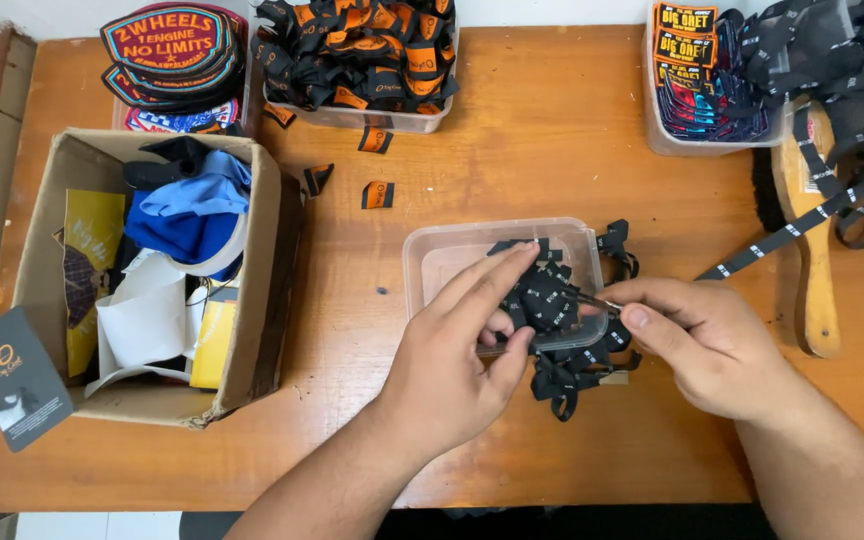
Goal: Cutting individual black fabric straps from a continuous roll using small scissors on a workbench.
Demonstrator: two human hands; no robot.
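At the far left of the wooden table (552,120) a dark grey card tag (14,378) lies half over the edge, just beside an open cardboard box (267,290) that holds blue and black cloth, white paper sheets and yellow booklets. Behind the box sits a stack of embroidered patches (174,55) with red borders, and to its right a clear tub (392,120) heaped with black and orange woven labels (357,45); three loose labels of the same kind (377,194) lie on the bare wood in front of it. In the middle stands a shallow clear plastic container (452,255), mostly bare at its left end and holding a clump of small black labels with white marks (544,298) at its right end, with more of them spilling over the rim onto the table near the front edge. The left hand (452,360) reaches over the container's near wall, forefinger stretched across to the clump and thumb curled under it, so it pinches some of the labels. The right hand (707,345) is closed around a thin metal tool (600,301), probably tweezers, whose tip touches the clump at the container's right rim. Further right a long black label ribbon (782,238) runs diagonally across a wooden-handled brush (817,290). At the back right another clear tub (667,135) holds orange-lettered patches, with a pile of black ribbon beside it.
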